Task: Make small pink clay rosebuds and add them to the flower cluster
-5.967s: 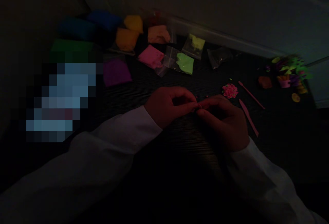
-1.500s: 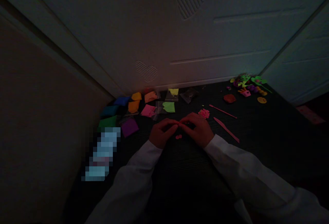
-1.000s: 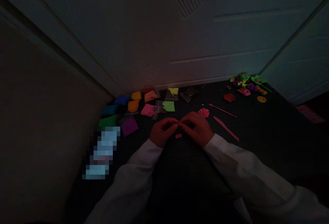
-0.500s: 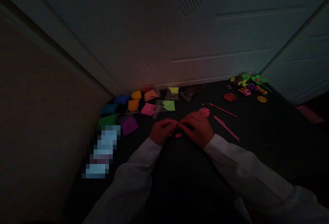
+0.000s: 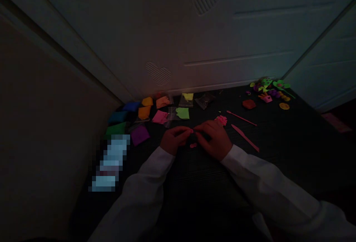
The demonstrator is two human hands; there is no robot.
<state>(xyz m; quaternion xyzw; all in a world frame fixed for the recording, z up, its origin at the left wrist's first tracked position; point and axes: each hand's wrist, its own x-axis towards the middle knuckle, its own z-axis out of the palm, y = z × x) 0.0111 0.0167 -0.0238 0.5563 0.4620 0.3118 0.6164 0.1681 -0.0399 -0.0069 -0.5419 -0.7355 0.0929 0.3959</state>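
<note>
In the dim light, my left hand [image 5: 174,140] is closed, its thumb and forefinger pinching a small piece of pink clay [image 5: 191,131]. Just to the right, my right hand [image 5: 214,138] has its fingertips close to that piece, with a dark gap between thumb and forefinger. I see nothing in the right fingers. On the table below the fingertips lie small flat pink clay pieces [image 5: 193,145]. Behind my right hand, partly hidden by it, sits a pink petalled clay flower [image 5: 221,119].
Two pink modelling tools, a knife [image 5: 244,137] and a thin stick [image 5: 241,118], lie on the right. Clay packets, including a purple one [image 5: 139,135], spread along the back left. A blurred bright panel [image 5: 111,163] is at left. Clay figures [image 5: 269,90] crowd the back right corner.
Over six seconds the view has pulled back and tilted up, showing more wall. In the last half second my right fingertips have parted slightly from the pink piece, which stays in my left fingers.
</note>
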